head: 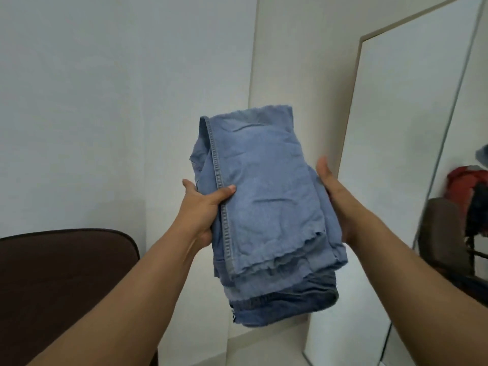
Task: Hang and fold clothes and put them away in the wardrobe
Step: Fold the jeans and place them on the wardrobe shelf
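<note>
Between the two hands, a stack of folded jeans (264,215) is carried in mid-air, well clear of any surface, apparently in transit toward storage. Support from both sides keeps the layers aligned and stops the lower folds from sliding out. The left hand (203,207) clamps the left edge: thumb on top beside the stitched seam, fingers hidden underneath. The right hand (336,199) cradles the right edge, thumb raised along the side, fingers out of sight below. Both forearms extend forward and upward. Right of the grip stands a mirror (412,154); lower left, a dark chair (66,273).
</note>
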